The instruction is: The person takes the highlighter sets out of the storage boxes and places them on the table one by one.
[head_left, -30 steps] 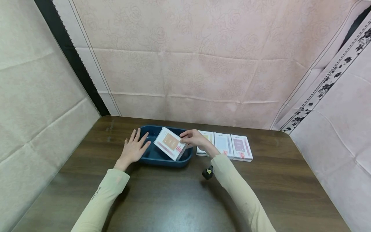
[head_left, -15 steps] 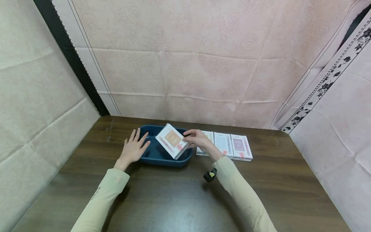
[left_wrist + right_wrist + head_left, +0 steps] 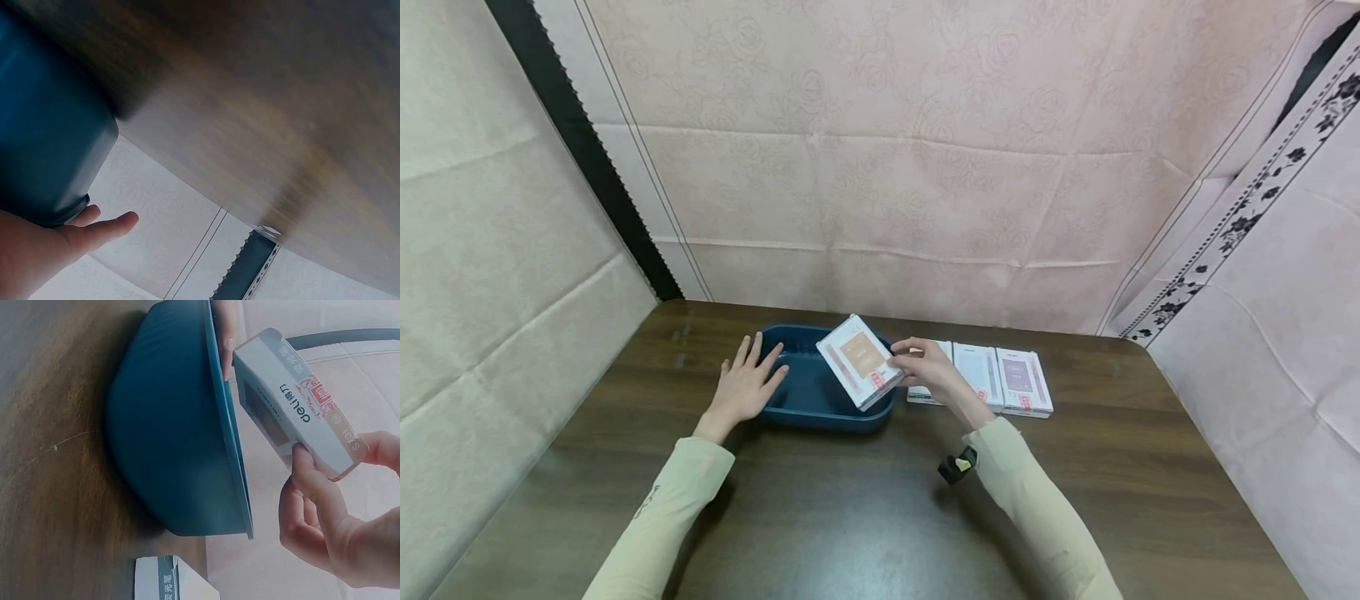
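My right hand (image 3: 934, 372) pinches a white highlighter box (image 3: 857, 357) with an orange-tan panel by its lower right corner. The box is tilted above the right half of a dark blue plastic bin (image 3: 808, 419). In the right wrist view, thumb and fingers grip one end of the highlighter box (image 3: 300, 403), and its side carries deli lettering and a red mark. The left hand (image 3: 743, 387) lies with spread, straight fingers over the bin's left rim. In the left wrist view, that hand (image 3: 37, 256) shows beside the bin's wall (image 3: 56, 137).
Right of the bin, three similar white boxes lie in a row: a left one (image 3: 922, 395) partly hidden by the right hand, a bluish-panelled one (image 3: 976, 368) and a purple-panelled one (image 3: 1024, 383). They rest on a brown wooden table (image 3: 850, 517). Pale cloth (image 3: 887, 200) hangs behind.
My right hand has moved right and slightly up with the highlighter box, which has swung more upright over the bin. The left hand has stayed in place.
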